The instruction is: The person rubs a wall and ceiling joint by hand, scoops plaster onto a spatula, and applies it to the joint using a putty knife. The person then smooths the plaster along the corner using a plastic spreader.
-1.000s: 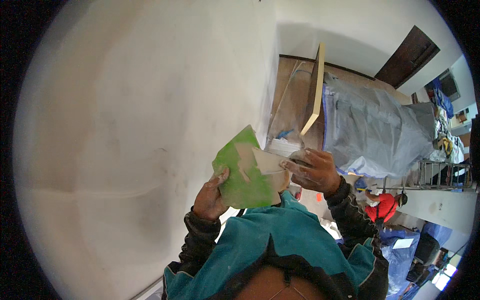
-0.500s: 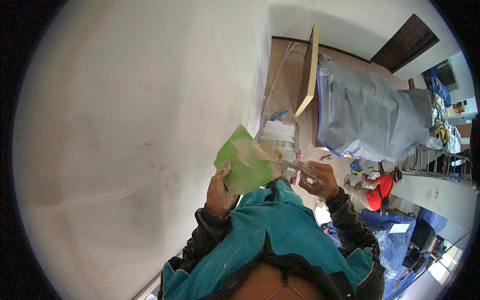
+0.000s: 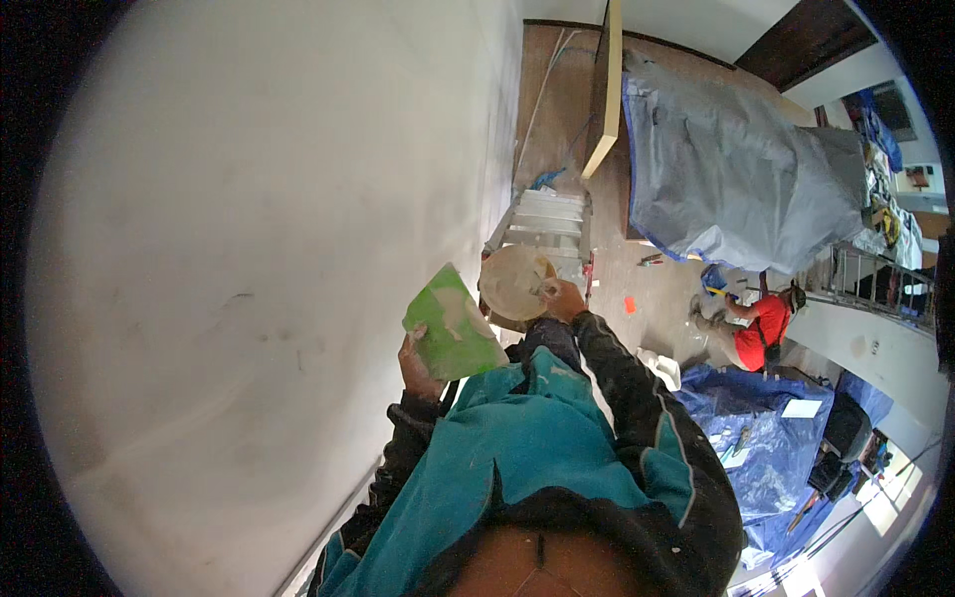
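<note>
In front of my body my left hand (image 3: 420,370) grips a green, flat board (image 3: 460,343) by its left edge. Pale, wet-looking filler (image 3: 458,310) is smeared across the board's upper part. Just right of the board is a round tub (image 3: 509,320) with a cream top (image 3: 517,279); whether that is a lid or filler, I cannot tell. At the tub's right rim my right hand (image 3: 565,298) is closed, its fingertips whitish. What it holds is hidden there.
A pale wall (image 3: 249,249) fills the left side. Beyond the tub stands a stepladder (image 3: 552,214). A grey sheet (image 3: 736,169) covers something large; blue sheeting (image 3: 746,428) lies right. A person in red (image 3: 764,333) crouches, and metal scaffolding (image 3: 875,284) stands behind.
My right hand has moved left and away from me, from beside the board with a flat-bladed tool to the tub's rim. The board has shifted slightly left, uncovering the tub.
</note>
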The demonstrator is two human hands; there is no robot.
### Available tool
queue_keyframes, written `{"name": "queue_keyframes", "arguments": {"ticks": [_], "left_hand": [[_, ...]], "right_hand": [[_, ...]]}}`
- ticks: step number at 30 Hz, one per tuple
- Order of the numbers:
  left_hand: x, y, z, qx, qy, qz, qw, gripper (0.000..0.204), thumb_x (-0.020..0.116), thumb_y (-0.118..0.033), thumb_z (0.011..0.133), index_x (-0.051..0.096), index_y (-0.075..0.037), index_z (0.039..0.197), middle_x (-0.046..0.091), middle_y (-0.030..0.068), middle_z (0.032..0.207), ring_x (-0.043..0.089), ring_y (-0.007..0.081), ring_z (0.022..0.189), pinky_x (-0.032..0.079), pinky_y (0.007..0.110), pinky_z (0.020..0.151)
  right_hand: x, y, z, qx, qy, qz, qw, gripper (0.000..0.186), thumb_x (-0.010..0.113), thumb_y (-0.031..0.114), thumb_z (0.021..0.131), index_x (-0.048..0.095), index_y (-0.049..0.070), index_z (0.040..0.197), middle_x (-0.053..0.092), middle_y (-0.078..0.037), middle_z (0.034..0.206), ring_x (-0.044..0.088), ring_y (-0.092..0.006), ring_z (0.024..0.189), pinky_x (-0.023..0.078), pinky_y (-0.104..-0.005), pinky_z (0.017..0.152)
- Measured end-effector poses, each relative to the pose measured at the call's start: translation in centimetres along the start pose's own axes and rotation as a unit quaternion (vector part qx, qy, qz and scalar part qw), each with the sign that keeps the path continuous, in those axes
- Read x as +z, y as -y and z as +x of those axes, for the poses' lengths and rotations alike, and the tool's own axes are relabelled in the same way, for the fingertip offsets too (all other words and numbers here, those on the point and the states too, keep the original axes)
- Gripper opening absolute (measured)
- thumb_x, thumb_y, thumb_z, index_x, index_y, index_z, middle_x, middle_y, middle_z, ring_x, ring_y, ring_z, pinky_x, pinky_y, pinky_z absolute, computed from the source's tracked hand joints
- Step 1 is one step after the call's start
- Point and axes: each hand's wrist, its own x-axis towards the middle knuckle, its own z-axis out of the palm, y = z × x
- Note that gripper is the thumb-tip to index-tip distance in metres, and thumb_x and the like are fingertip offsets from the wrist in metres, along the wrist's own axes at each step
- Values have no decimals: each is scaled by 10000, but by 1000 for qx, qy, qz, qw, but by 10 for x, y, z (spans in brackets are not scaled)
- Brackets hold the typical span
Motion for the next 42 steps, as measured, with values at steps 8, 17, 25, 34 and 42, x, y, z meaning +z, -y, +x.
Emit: {"name": "queue_keyframes", "arguments": {"ticks": [8, 17, 25, 34, 42], "left_hand": [[5, -4, -7, 48, -40, -58, 996, 409, 478, -342, 989, 545, -69, 1286, 623, 118, 1205, 620, 299, 1087, 508, 474, 964], [81, -64, -26, 193, 74, -95, 974, 394, 510, -219, 1018, 453, -31, 1360, 553, 114, 1344, 564, 252, 1205, 466, 439, 1041], [111, -79, 9, 270, 110, 82, 953, 491, 582, -93, 956, 418, -18, 1413, 572, 207, 1205, 585, 347, 1097, 510, 412, 899], [166, -208, -96, 466, -87, 647, 597, 401, 631, -337, 957, 649, -45, 1230, 733, 106, 1050, 695, 144, 804, 569, 320, 718], [242, -313, -240, 729, -248, 556, 312, 204, 679, -15, 841, 696, 10, 1042, 717, 169, 1062, 699, 257, 968, 529, 342, 881]], "right_hand": [[72, -39, 40, 123, 96, -207, 966, 506, 660, 343, 845, 595, 16, 1225, 604, -220, 1208, 577, -404, 1069, 448, -499, 938], [21, 132, 33, -177, -53, 142, 972, 838, 738, 454, 806, 400, -36, 1395, 429, -285, 1418, 409, -431, 1313, 306, -499, 1118], [-47, 337, 46, -266, 71, 446, 852, 547, 531, 388, 989, 436, -8, 1353, 601, -197, 1212, 604, -352, 1063, 481, -498, 929], [-97, 448, 83, -267, 14, 782, 563, 462, 483, 182, 1025, 353, 83, 1458, 468, -146, 1407, 518, -284, 1232, 458, -492, 1011], [-196, 565, 184, -428, -156, 548, 702, 241, 519, 93, 1003, 585, -62, 1175, 601, -208, 1215, 568, -289, 1135, 450, -379, 972]]}}
